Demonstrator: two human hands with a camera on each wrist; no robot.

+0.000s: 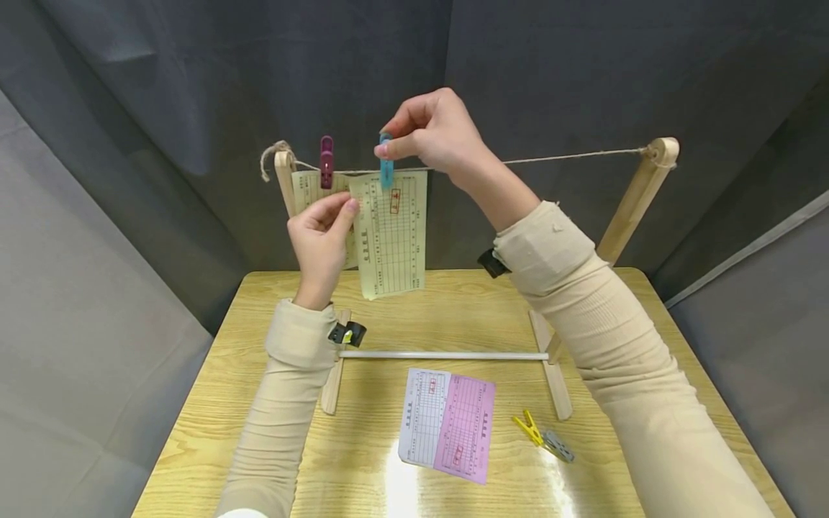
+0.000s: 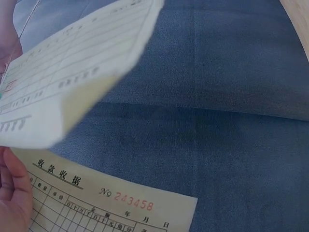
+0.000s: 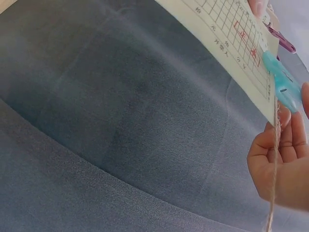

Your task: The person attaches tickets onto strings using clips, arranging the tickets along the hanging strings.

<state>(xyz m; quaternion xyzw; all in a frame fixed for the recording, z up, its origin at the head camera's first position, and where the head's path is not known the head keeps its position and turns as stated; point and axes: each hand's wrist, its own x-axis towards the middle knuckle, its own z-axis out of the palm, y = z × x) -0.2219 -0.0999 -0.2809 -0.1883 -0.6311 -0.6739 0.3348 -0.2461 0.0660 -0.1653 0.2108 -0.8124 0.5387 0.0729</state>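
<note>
rumpled beige sleeves [image 1: 615,338], cuffs folded back, reach forward and up; the hands are apart, each pinching something; the right hand [image 1: 440,133], higher, bends leftward, thumb and fingers clamped on a light-blue plastic clothespin [image 1: 386,169]; the left hand [image 1: 320,230], lower, pinches the left edge of a thin, pale-yellow printed sheet [image 1: 395,252], which hangs at a fibrous rope [image 1: 557,156] beneath that clothespin; smooth wooden posts [image 1: 637,198] carry the rope above a wood-grained worktop [image 1: 227,403]
</note>
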